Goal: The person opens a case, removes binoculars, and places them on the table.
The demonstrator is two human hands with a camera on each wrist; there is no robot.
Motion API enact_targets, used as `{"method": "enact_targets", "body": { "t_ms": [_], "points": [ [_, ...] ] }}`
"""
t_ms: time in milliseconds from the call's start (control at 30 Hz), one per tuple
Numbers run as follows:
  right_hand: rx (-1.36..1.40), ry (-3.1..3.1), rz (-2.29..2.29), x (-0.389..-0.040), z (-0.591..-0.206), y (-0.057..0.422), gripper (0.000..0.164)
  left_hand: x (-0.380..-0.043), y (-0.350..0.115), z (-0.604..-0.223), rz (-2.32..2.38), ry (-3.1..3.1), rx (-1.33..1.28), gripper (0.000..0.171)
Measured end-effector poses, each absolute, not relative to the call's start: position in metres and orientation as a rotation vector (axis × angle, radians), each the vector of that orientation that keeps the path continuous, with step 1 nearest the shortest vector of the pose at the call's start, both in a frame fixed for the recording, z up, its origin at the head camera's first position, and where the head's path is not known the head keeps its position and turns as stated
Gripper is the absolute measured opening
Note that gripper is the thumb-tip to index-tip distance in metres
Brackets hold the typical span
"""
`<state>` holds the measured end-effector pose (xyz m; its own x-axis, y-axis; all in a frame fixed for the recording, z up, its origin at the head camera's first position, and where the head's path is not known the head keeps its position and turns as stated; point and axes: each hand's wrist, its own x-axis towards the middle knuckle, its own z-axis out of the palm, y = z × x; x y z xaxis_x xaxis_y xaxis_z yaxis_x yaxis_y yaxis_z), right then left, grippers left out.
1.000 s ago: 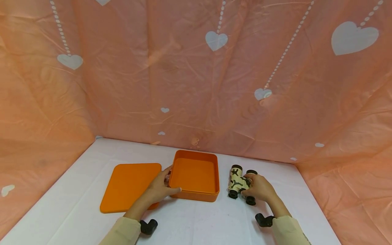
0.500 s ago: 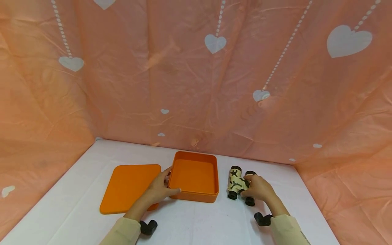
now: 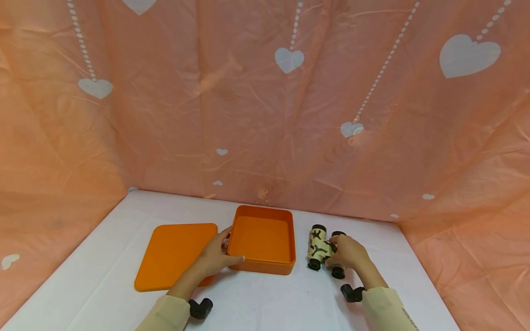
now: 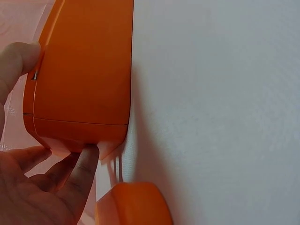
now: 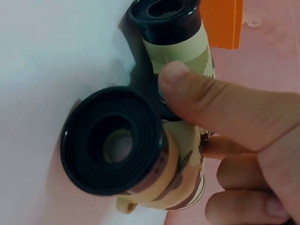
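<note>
An open orange box (image 3: 265, 266) sits at the middle of the white table, nothing inside it. My left hand (image 3: 214, 257) holds its near left corner, thumb on the front rim and fingers against the left side wall. To the right of the box lie camouflage-patterned binoculars (image 3: 317, 245) with black eyepieces. My right hand (image 3: 351, 253) grips them over the right barrel; in the right wrist view the thumb (image 5: 176, 77) presses by the central hinge, between the two eyepieces. The far part of the right barrel is partly covered by that hand.
A flat orange lid (image 3: 175, 253) lies left of the box, partly under the left forearm in the head view. Black wrist devices (image 3: 201, 308) stick out from both cuffs. Orange-pink sheeting with hearts (image 3: 289, 60) walls in the white table (image 3: 273, 303).
The hands, box and binoculars keep their places on the table. Only the head view has shifted slightly, and the right forearm has edged a little to the left.
</note>
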<state>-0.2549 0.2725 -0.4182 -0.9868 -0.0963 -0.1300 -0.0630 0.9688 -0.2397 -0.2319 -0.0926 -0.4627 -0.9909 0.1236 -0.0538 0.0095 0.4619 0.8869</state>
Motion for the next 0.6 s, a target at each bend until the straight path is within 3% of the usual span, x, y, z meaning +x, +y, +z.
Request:
{"method": "enact_targets", "body": {
  "t_ms": [600],
  "points": [
    [-0.141,2.986,-0.301,-0.2563,-0.4191,0.2701,0.069,-0.2307,-0.0937,-0.4616,1.549,2.603,0.102,0.098]
  ]
}}
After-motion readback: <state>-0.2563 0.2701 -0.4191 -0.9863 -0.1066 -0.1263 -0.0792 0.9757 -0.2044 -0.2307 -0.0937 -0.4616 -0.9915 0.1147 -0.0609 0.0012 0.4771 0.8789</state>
